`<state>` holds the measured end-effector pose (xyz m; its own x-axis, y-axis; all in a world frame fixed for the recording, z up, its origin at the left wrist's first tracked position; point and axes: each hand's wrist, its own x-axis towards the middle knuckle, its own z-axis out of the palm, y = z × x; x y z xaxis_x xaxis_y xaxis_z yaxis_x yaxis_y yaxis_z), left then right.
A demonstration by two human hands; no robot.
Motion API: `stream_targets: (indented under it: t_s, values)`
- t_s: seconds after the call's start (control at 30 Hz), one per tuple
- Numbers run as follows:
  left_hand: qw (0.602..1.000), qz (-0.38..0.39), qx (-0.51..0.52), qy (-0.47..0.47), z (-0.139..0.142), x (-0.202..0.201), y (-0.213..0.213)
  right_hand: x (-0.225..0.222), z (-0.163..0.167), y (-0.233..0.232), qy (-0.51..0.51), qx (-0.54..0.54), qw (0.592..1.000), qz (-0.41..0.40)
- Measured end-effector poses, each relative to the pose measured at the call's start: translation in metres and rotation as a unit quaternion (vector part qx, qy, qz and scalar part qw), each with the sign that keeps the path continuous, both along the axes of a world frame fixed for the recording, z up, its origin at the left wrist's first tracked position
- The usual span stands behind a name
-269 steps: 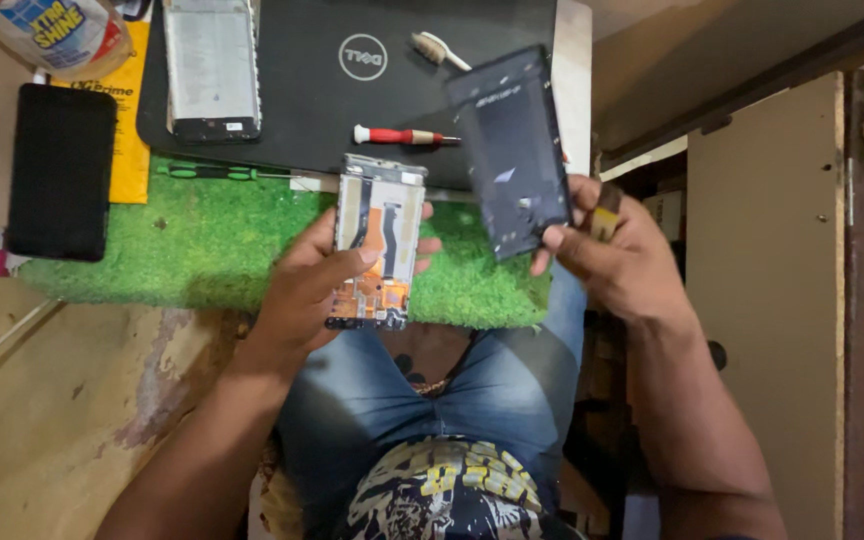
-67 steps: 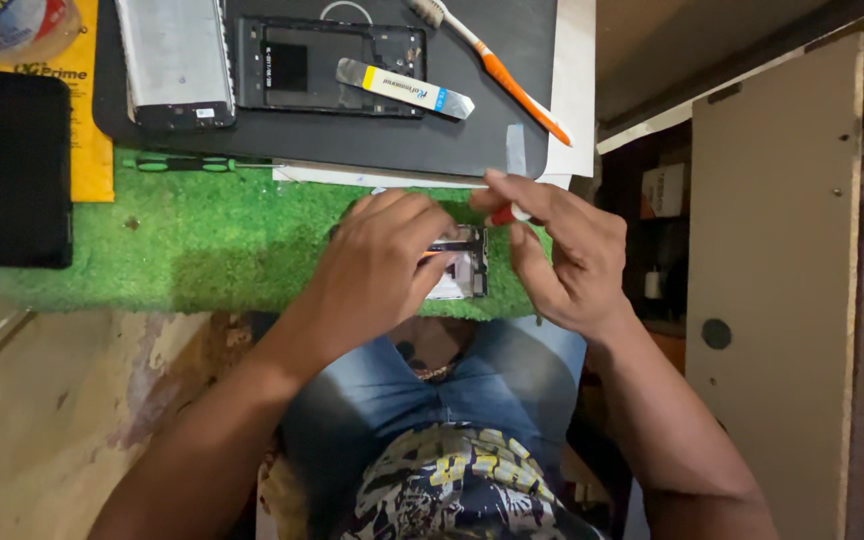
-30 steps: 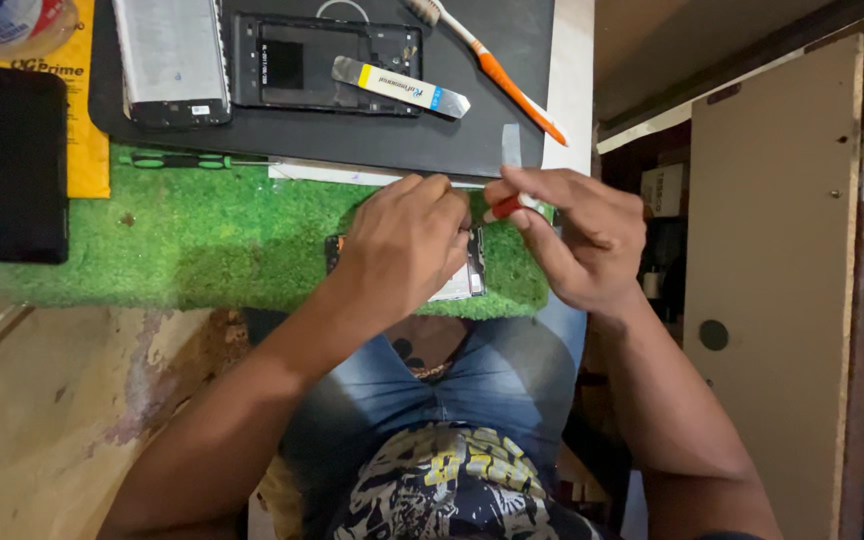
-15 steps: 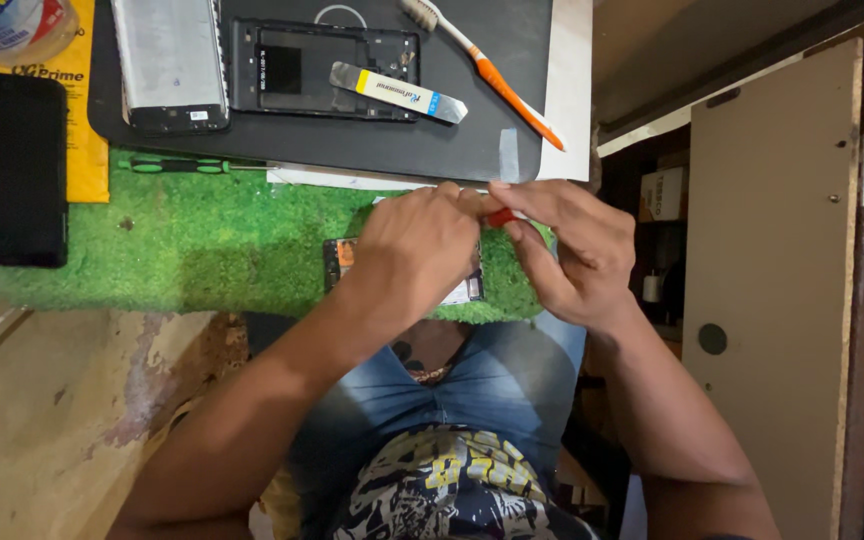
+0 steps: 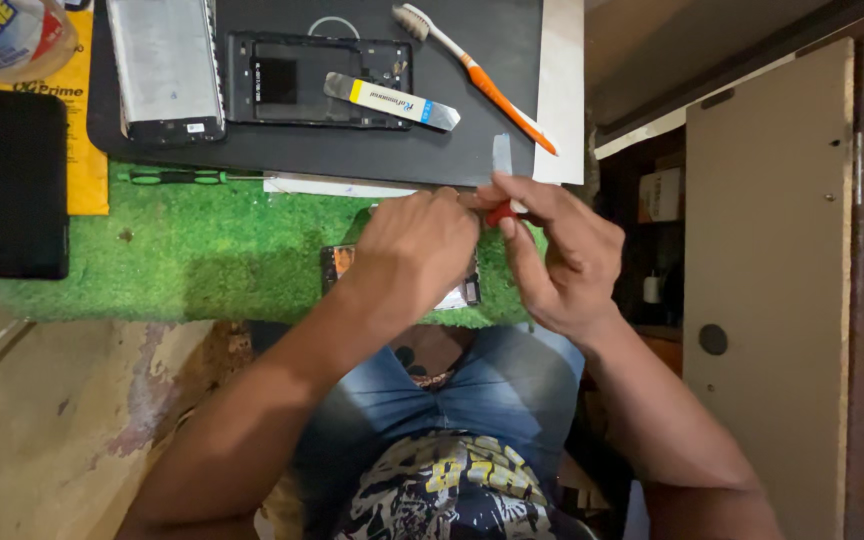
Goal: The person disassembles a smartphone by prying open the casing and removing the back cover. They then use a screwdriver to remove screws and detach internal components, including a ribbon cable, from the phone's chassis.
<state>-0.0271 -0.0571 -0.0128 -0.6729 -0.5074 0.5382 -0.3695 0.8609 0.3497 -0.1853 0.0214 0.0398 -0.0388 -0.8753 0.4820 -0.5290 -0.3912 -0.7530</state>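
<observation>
While left hand covers phone | right hand pinches red-handled screwdriver

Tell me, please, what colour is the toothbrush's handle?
Orange, with a white neck and head; the toothbrush lies on the black mat in the head view.

Two hands are at work: the left hand and the right hand. One opened phone body lies under them on one green turf mat. One red-handled screwdriver and one green-handled screwdriver show. One toothbrush, one flat metal pry tool, one black phone frame, one silver panel, one black laptop lid and one dark phone by the tabletop's left edge.
</observation>
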Motion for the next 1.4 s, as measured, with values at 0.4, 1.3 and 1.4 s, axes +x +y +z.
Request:
stream_targets:
  t_s: [0.4, 1.3, 1.4]
  values:
    - [1.000, -0.013, 0.025, 0.004, 0.003, 0.004, 0.000, -0.017, -0.015, 0.004, 0.066, -0.069, 0.995, -0.042]
    - [0.985, 0.139, 0.085, 0.053, 0.022, 0.073, -0.088, -0.039, -0.022, 0.012, -0.101, -0.050, 0.991, -0.074]
    - [0.986, 0.142, 0.078, 0.036, 0.024, 0.081, -0.090, -0.040, -0.022, 0.013, -0.116, -0.047, 0.990, -0.064]
